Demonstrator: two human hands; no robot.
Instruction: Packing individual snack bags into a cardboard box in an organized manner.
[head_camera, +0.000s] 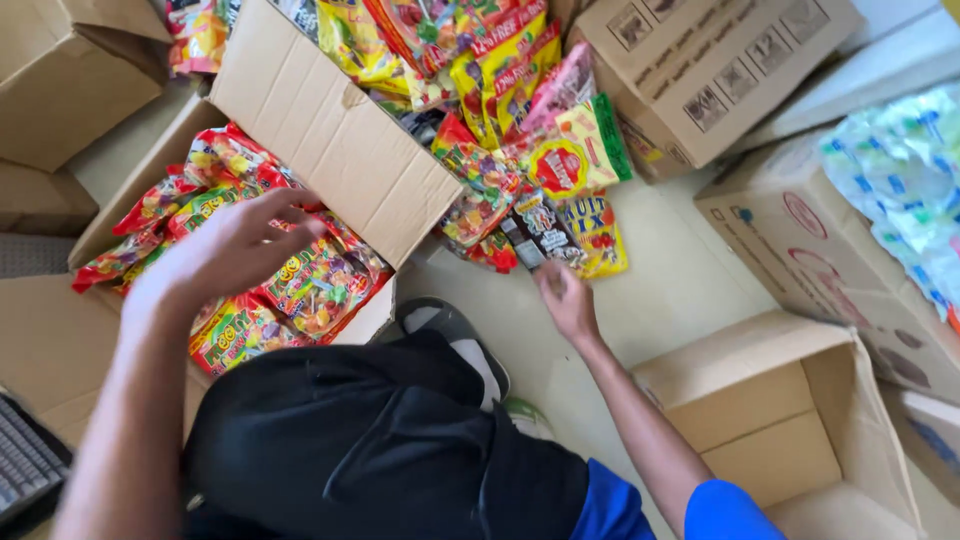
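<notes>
Left hand (235, 245) spread flat, fingers splayed, resting on candy bags (300, 290) inside open carton (340, 150), left side; grips nothing. Right hand (567, 300) at floor pile (520, 130), fingers curled on dark packet (535, 232), lying just far of fingertips, long axis running near-to-far.

Stockroom or shop back area. Evidence: brown corrugated cardboard cartons (712, 62) stand open across the pale tiled floor (668, 290); glossy, brightly coloured sweet packets (470, 60) lie heaped at upper centre; an open brown carton at left (330, 140) is packed with identical red-and-yellow candy bags (318, 285).
</notes>
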